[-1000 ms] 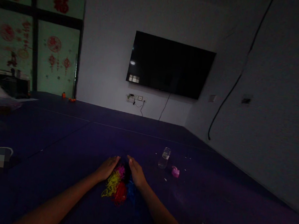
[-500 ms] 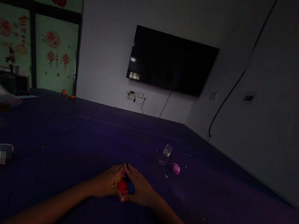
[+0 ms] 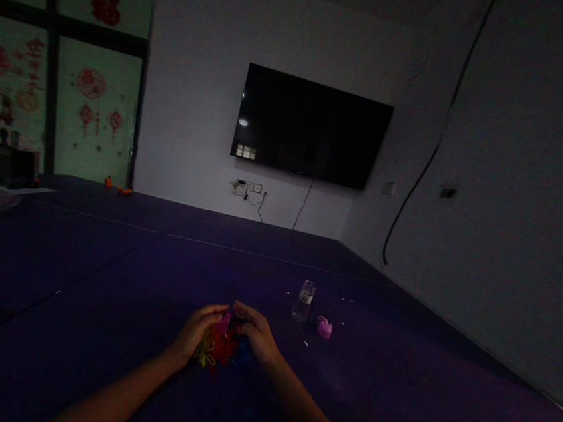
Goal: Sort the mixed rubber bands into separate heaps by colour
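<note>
In the middle of the lower view a bundle of thin coloured strands [image 3: 221, 347], looking like string or yarn in yellow, red, pink and blue, lies on the dark purple surface. My left hand [image 3: 196, 331] curves round its left side, with fingers at the pink strands on top. My right hand [image 3: 257, 335] is bent over the right side, by the blue and red strands. The fingertips of both hands come close together at the far side of the bundle. The dim light hides exactly what each fingertip pinches.
A clear bottle [image 3: 304, 302] stands beyond my right hand, with a small pink object [image 3: 323, 327] beside it. White scraps [image 3: 305, 343] are scattered about. Small orange things [image 3: 124, 191] lie at the far left. A television [image 3: 310, 127] hangs on the wall.
My hands have moved apart from a closed ring round the bundle. The strands have spread out wider and toward me, showing more yellow and red. The view has tilted up slightly.
</note>
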Motion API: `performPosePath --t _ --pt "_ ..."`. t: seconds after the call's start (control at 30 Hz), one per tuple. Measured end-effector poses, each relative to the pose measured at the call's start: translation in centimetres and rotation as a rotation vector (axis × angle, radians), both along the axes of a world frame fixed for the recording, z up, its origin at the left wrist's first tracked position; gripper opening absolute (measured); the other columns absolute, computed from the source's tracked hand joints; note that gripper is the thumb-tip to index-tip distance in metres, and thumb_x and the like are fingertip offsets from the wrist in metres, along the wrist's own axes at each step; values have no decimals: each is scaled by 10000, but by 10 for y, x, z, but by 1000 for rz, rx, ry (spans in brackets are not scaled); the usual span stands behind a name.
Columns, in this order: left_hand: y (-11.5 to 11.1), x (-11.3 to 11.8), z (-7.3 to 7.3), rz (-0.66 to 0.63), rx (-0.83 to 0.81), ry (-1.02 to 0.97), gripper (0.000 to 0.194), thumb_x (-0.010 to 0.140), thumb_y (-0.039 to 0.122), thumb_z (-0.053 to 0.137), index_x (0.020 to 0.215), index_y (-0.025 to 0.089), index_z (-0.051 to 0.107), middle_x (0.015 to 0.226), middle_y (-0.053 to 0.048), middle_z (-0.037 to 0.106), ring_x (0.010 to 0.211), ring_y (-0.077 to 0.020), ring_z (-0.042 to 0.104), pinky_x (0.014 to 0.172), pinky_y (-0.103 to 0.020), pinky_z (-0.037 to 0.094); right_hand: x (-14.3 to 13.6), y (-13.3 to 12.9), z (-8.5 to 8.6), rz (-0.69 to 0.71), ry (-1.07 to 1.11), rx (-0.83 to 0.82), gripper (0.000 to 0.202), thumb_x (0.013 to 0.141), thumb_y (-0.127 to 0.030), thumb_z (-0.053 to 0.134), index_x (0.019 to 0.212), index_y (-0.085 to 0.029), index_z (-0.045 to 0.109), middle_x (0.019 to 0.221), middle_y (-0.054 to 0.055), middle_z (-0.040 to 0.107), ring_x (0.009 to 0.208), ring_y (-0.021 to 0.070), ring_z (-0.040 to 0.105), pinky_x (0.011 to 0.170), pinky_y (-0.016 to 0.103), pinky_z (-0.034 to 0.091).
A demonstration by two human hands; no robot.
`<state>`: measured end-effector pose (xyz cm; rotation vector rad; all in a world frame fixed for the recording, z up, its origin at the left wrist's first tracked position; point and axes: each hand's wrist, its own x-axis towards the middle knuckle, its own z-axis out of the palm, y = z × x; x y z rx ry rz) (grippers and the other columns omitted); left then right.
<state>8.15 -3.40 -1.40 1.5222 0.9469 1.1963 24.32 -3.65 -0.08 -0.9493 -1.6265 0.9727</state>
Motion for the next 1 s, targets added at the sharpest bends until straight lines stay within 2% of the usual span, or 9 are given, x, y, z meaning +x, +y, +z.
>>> performPosePath --t 0.17,0.27,0.37,0.53,0.67,0.77,0.83,0.9,1.0 --pt "-8 -17 -5 63 82 140 595 806 500 428 1284 153 500 1389 -104 461 1281 -267 409 1065 -418 319 18 -41 5 -74 -192 66 517 812 -362 484 1316 -245 485 1407 64 425 1320 264 330 1086 494 214" --pt "-10 -14 -17 144 157 453 670 830 582 367 1338 150 429 1475 -122 311 1375 -284 214 1108 -481 197 24 -76 -9 -16 -513 202 668 805 -492 539 1405 -291 325 1489 45 253 1379 297 161 1098 555 68" --pt "-8 -1 -26 159 192 521 652 853 608 295 1305 172 470 1449 -121 362 1369 -283 233 1113 -491 165 20 -89 -24 -9 -668 229 808 737 -567 600 1424 -293 277 1511 45 139 1383 345 64 1092 574 69" --pt "-3 29 -16 238 102 293 710 910 548 42 1274 137 493 1349 -137 500 1278 -245 417 1073 -425 297 -7 -52 -23 -237 -598 135 623 897 -514 347 1421 -179 316 1511 89 173 1388 300 96 1108 520 105" --pt "-13 27 -2 296 99 203 724 904 566 21 1341 141 412 1444 -120 375 1348 -232 299 1108 -414 239 -3 -26 -2 -423 -403 197 611 918 -509 265 1418 -160 309 1493 99 250 1391 247 135 1113 486 119" --pt "-32 7 -3 233 297 457 682 887 623 132 1420 221 274 1517 -70 221 1403 -270 69 1123 -518 95 33 -16 22 -808 -286 400 628 890 -520 319 1413 -172 297 1510 98 195 1389 252 134 1104 471 146" --pt "-45 -4 -7 139 471 677 788 825 687 301 1453 232 158 1534 -93 120 1393 -340 -16 1089 -601 38 64 -6 38 -1051 -273 407 719 848 -534 396 1424 -127 258 1509 146 169 1381 295 143 1090 483 159" --pt "-50 -5 -8 64 552 859 871 789 697 387 1461 224 97 1534 -121 59 1381 -382 -38 1066 -636 50 91 7 49 -1120 -318 289 885 755 -546 537 1434 -73 221 1463 216 261 1355 343 209 1074 485 193" --pt "-43 9 -5 83 520 954 790 856 641 299 1462 185 76 1527 -154 77 1386 -365 -16 1071 -607 126 115 28 54 -1017 -354 39 932 658 -469 661 1408 -59 289 1303 250 487 1207 362 458 956 446 376"
